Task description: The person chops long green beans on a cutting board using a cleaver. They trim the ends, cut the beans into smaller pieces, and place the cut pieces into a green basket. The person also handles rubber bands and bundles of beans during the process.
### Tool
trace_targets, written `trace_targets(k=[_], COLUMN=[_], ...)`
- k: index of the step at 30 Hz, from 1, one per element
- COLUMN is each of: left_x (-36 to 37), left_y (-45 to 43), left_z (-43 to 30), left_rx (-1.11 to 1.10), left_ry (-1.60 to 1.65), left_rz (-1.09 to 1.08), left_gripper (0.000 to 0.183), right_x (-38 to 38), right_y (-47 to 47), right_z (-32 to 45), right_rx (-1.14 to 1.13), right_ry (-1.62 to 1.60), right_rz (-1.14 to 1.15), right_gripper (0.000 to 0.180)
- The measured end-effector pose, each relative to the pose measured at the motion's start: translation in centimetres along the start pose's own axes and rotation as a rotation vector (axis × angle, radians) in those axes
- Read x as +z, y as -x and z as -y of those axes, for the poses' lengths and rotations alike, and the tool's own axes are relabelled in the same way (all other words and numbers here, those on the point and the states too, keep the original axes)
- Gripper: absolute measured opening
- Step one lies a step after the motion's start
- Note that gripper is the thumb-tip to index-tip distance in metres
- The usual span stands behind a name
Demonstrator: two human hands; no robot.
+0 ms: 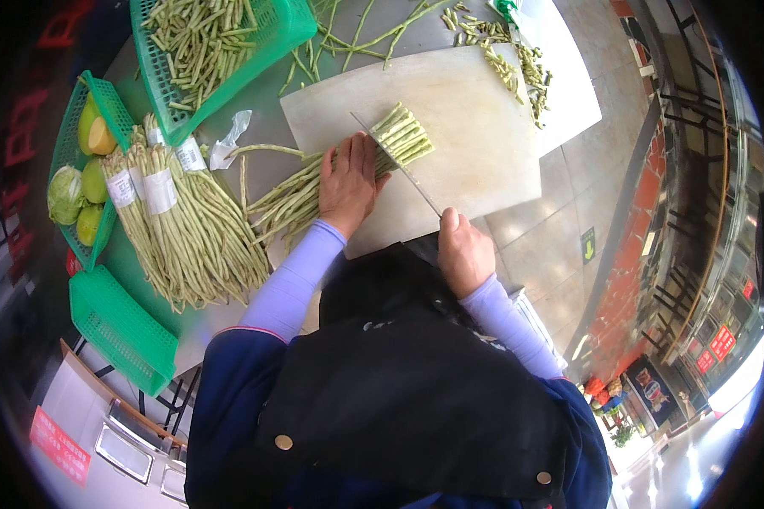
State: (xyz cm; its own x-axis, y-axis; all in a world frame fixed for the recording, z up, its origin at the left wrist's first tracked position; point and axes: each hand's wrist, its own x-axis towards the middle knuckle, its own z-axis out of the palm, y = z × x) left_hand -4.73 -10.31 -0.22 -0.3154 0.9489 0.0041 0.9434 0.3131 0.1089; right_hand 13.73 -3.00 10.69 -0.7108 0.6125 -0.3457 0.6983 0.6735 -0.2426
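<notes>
My left hand lies flat over a bundle of long green beans on a pale cutting board, pressing them down with its fingers together. In my right hand is the handle of a knife, whose blade, seen nearly edge-on, crosses the beans just right of my left fingertips. Bean pieces lie side by side beyond the blade. Whether the blade has passed through the beans cannot be told. Short bean ends are scattered at the board's upper right corner.
A green plastic basket of cut beans stands at the upper left. Below it lie taped bundles of long beans. A green basket at the far left holds vegetables; another green basket is nearer. Loose beans lie behind the board.
</notes>
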Motion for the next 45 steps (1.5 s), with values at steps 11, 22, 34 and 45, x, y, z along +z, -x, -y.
trace_targets(k=[11,22,34,45], left_x=[1.2,-3.1,-5.2,-0.4], left_y=[0.4,-1.3,-11.3,-11.8], left_z=[0.0,1.0,-4.8,-5.5], left_rx=[-0.02,0.022,-0.051,0.01], left_ry=[-0.055,0.076,-0.026,-0.115], left_rz=[0.007,-0.154,0.355,0.195], left_gripper=[0.071,0.07,0.106,0.038], right_x=[2.7,-1.1,-2.8,-3.4], right_y=[-6.3,-3.4,1.4,1.7], right_z=[0.6,-0.8,-8.0,-9.1], right_rx=[-0.072,-0.031,0.307,0.321], right_ry=[-0.105,-0.398,-0.573,-0.628], right_rz=[0.004,-0.253,-0.464,-0.472], right_gripper=[0.011,0.009,0.006,0.007])
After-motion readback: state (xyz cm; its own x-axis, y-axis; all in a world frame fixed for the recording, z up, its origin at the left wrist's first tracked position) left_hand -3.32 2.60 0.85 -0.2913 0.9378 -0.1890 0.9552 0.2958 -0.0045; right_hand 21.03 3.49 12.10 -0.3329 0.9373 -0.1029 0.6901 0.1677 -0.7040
